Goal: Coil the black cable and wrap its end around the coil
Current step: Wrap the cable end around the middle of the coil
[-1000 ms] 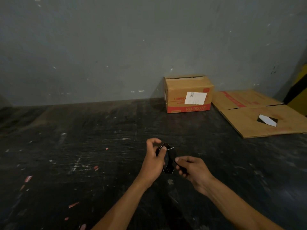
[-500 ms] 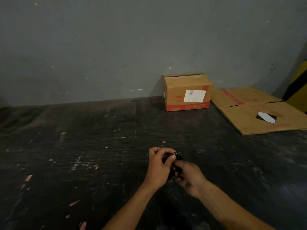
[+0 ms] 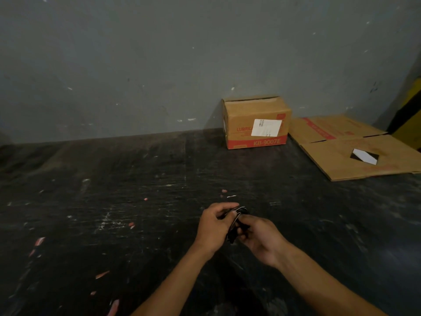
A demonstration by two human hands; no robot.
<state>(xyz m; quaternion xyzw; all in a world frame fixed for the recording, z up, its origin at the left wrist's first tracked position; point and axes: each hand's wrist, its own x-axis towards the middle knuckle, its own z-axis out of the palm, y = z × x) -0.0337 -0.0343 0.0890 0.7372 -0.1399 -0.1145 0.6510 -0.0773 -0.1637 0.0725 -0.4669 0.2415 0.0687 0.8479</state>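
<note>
Both bare forearms are reaching in from six o'clock. The left hand (image 3: 215,226) and right hand (image 3: 259,238) are meeting, fingers curling closed, each grip pinching the same small bundle.

Black cable (image 3: 237,226); brown box (image 3: 257,123), red band; grey wall (image 3: 159,65).

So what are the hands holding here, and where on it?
Both grip the coiled black cable: left hand at its upper side, right hand at its lower side.
</note>
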